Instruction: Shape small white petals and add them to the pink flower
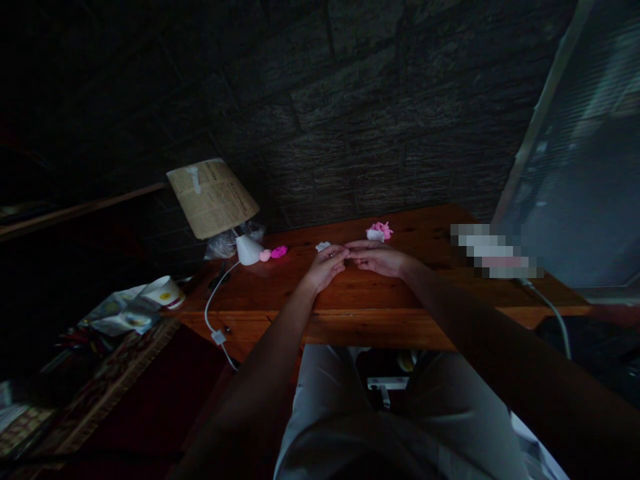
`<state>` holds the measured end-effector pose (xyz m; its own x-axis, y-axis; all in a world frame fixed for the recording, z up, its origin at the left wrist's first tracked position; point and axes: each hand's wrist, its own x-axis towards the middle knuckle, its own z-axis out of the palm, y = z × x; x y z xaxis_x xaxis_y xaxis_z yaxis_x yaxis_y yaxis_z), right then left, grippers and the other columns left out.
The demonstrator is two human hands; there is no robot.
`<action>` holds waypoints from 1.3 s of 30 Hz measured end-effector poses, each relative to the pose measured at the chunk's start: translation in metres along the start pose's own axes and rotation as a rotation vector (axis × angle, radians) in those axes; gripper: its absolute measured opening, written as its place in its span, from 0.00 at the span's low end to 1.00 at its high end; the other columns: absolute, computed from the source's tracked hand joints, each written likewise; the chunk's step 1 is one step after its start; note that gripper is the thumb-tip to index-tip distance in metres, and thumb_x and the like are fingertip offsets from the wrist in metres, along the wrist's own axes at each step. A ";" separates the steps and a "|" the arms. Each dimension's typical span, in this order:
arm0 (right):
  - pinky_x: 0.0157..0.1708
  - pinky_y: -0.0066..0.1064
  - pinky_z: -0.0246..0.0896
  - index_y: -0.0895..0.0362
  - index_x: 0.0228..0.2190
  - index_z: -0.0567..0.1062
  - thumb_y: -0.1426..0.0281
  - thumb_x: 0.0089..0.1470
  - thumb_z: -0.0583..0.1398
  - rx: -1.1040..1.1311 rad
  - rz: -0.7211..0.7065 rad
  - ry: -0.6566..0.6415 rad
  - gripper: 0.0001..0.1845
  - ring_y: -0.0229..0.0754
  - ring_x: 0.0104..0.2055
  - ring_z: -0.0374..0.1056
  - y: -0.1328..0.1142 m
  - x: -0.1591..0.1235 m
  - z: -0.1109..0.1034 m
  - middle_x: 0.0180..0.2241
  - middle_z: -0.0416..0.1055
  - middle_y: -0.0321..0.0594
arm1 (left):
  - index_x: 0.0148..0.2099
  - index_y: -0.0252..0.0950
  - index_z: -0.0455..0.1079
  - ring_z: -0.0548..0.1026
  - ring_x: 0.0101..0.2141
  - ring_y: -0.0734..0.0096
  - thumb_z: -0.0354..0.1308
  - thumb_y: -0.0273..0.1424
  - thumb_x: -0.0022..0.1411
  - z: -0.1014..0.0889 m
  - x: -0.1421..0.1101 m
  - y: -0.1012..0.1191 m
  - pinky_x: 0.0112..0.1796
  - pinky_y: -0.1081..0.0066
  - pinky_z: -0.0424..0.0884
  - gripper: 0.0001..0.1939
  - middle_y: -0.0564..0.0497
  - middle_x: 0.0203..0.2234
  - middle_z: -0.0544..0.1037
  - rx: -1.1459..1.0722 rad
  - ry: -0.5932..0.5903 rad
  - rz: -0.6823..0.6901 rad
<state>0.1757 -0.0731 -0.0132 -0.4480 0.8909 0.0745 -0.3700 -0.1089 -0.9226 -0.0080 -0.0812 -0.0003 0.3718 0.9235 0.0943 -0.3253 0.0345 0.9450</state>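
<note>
Your left hand (pixel 324 268) and right hand (pixel 379 259) meet over the wooden desk (pixel 280 290), thumbs and fingers pinched together around a tiny pale piece (pixel 349 255). It sits right at the fingertips, at 3 o'clock from the left palm and 9 o'clock from the right; most of it is hidden, so you can't read its outline.

Judging by its look, it should be very light, soft and easily dented, perhaps a little tacky; hold it by the edges with light fingertip pressure.

From that pinch, a white ruffled piece (pixel 323 246) lies at 10 o'clock, just beyond your left fingers. A pink frilled piece (pixel 381 227) with a white part in front is near 2 o'clock. The magenta lump (pixel 279 251) and light-pink lump (pixel 265 255) lie well apart at 9 o'clock, beside the lamp (pixel 249 250).
</note>
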 end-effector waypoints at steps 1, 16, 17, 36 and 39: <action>0.32 0.24 0.67 0.53 0.37 0.84 0.76 0.43 0.74 -0.002 0.000 -0.003 0.16 0.31 0.30 0.71 0.000 0.000 0.000 0.31 0.80 0.34 | 0.31 0.33 0.71 0.56 0.18 0.88 0.79 0.34 0.41 0.000 0.000 0.000 0.23 0.80 0.55 0.21 0.61 0.18 0.67 -0.001 0.000 -0.001; 0.31 0.21 0.66 0.51 0.37 0.84 0.76 0.44 0.73 -0.005 -0.001 -0.026 0.16 0.30 0.31 0.71 -0.002 -0.001 0.001 0.31 0.80 0.33 | 0.32 0.32 0.73 0.57 0.19 0.88 0.79 0.33 0.41 -0.001 0.000 -0.001 0.23 0.80 0.55 0.20 0.59 0.19 0.70 -0.012 0.002 -0.010; 0.31 0.21 0.66 0.51 0.37 0.84 0.76 0.44 0.74 -0.006 -0.001 -0.028 0.16 0.30 0.31 0.71 -0.002 -0.001 0.001 0.31 0.80 0.33 | 0.32 0.32 0.73 0.57 0.19 0.88 0.79 0.33 0.40 -0.001 0.000 -0.001 0.23 0.80 0.55 0.20 0.59 0.19 0.70 -0.011 0.004 -0.012; 0.33 0.23 0.66 0.51 0.38 0.84 0.76 0.45 0.73 -0.003 -0.005 -0.021 0.16 0.31 0.32 0.71 0.001 0.001 -0.002 0.33 0.81 0.35 | 0.33 0.32 0.77 0.59 0.20 0.88 0.80 0.32 0.38 -0.004 0.001 -0.001 0.25 0.79 0.57 0.20 0.58 0.20 0.72 -0.024 0.004 -0.032; 0.33 0.23 0.67 0.51 0.38 0.84 0.76 0.44 0.73 -0.005 0.002 -0.022 0.16 0.31 0.32 0.71 0.000 0.000 -0.001 0.33 0.81 0.34 | 0.32 0.32 0.76 0.60 0.20 0.88 0.80 0.32 0.37 -0.004 0.000 -0.001 0.25 0.80 0.58 0.20 0.58 0.20 0.72 -0.026 0.009 -0.036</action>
<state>0.1770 -0.0728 -0.0134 -0.4665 0.8808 0.0808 -0.3654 -0.1087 -0.9245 -0.0107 -0.0795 -0.0024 0.3756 0.9250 0.0574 -0.3345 0.0776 0.9392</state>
